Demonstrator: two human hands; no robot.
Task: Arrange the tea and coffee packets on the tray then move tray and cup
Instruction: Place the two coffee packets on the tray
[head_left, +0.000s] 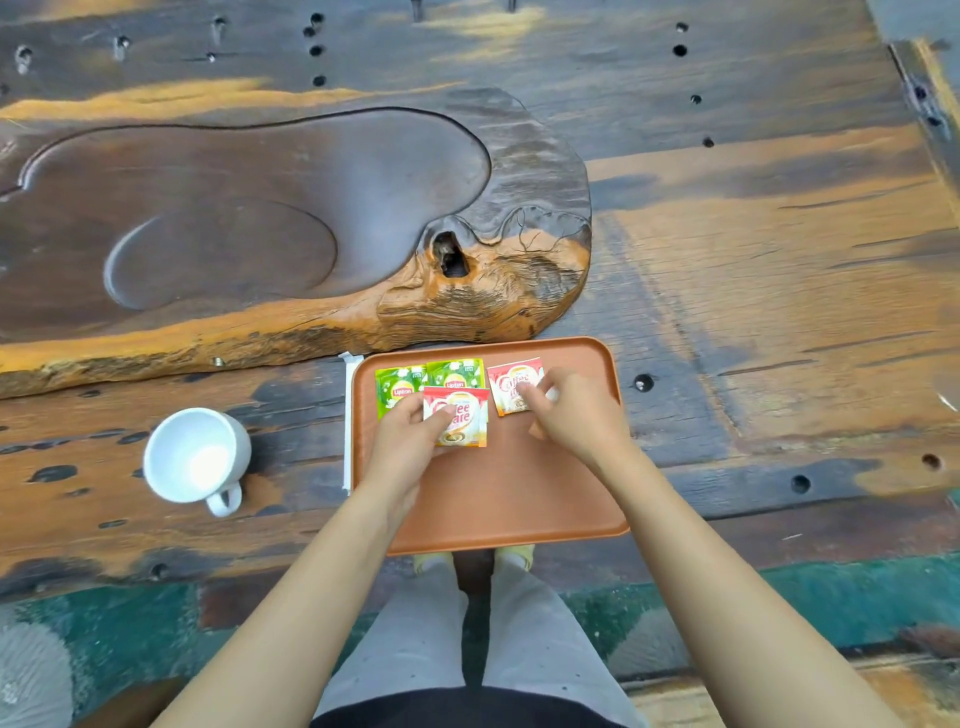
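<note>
The wooden table (753, 260) carries everything, and the orange tray (509, 499) near its front edge serves as the landmark. Beyond the tray's far-left corner lies a carved wooden slab (260, 218). Well left of the tray, the white cup (195, 454) stands apart, unmoved. At the tray's far end, two green tea packets (400, 387) lie side by side along the left, partly covered by a red coffee packet (460, 418) that the left hand (402, 447) grips between thumb and fingers. The right hand (576, 410) presses its fingertips on a second coffee packet (511, 387) at the far right. Arranging looks nearly finished; moving tray and cup remains.
</note>
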